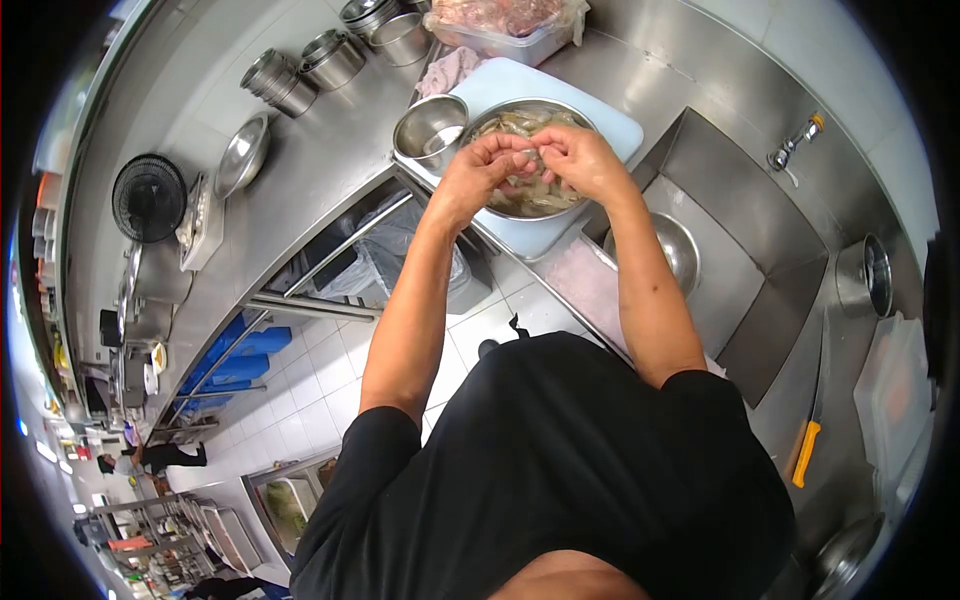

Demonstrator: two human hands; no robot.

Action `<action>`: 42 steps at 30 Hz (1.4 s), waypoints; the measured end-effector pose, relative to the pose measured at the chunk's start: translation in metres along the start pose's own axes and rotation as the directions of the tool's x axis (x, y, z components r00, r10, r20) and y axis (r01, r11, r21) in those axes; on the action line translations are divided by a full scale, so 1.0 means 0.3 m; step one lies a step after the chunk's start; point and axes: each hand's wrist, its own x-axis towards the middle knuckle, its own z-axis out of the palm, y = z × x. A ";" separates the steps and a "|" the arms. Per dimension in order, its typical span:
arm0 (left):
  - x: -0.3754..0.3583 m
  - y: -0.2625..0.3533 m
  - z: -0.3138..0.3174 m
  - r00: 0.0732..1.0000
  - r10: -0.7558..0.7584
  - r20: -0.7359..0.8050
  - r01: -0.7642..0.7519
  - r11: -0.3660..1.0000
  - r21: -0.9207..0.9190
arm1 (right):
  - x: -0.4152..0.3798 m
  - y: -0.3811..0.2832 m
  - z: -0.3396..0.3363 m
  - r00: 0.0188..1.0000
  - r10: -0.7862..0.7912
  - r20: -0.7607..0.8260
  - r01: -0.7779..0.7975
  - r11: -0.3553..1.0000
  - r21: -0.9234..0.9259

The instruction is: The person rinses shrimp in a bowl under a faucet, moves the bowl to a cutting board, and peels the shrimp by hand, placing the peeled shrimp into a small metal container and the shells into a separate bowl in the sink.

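My left hand point(482, 172) and my right hand point(585, 165) meet above a round metal bowl point(530, 214) full of raw, unpeeled shrimp point(516, 124). The fingertips of both hands pinch one greyish shrimp point(531, 155) between them; fingers cover much of it. Under the bowl lies a pale blue cutting board point(615, 128). A smaller steel bowl point(428, 130) stands to the left of the shrimp bowl, close to my left hand. What lies at the bottom of that smaller bowl is hard to make out.
A steel sink point(775, 260) with a metal bowl point(672, 252) in it lies to the right, below a tap point(795, 143). A yellow-handled knife point(806, 450) rests on the right counter. A plastic tub of meat point(510, 40) stands behind the board. Stacked steel pots point(335, 62) line the left counter.
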 end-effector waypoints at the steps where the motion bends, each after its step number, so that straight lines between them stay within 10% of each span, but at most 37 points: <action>1: -0.004 -0.009 -0.002 1.000 0.027 0.006 -0.027 0.998 -0.062 | 0.003 0.003 0.002 1.000 -0.012 -0.001 0.012 0.997 0.073; 10: 0.001 -0.123 0.047 0.985 0.174 0.002 -0.108 0.618 -0.779 | 0.038 0.030 0.044 0.987 -0.145 -0.070 0.158 0.957 0.244; 13: -0.014 -0.092 0.093 0.985 0.083 -0.153 -0.171 0.602 -0.780 | 0.014 0.001 0.052 0.954 -0.274 -0.123 0.286 0.952 0.104; 17: -0.036 -0.059 0.083 0.994 0.092 -0.064 -0.107 0.953 -0.283 | 0.007 -0.008 0.048 0.907 -0.360 -0.216 0.311 0.922 -0.232; 21: -0.031 -0.040 0.060 0.992 0.015 -0.125 -0.009 0.999 0.049 | -0.006 -0.016 0.052 0.888 -0.388 -0.246 0.291 0.889 -0.353; 26: -0.052 0.004 0.089 0.968 -0.024 -0.250 0.001 0.996 -0.094 | -0.030 -0.025 0.058 0.925 -0.301 -0.234 0.232 0.931 -0.281; 29: -0.024 -0.046 0.049 0.979 -0.030 -0.202 -0.005 0.985 -0.170 | -0.048 -0.030 0.055 0.987 0.032 -0.159 -0.027 0.999 0.032; 42: 0.048 0.017 -0.030 0.939 0.016 -0.343 -0.157 0.909 -0.386 | -0.118 -0.048 0.015 0.941 -0.274 -0.200 0.209 0.932 -0.297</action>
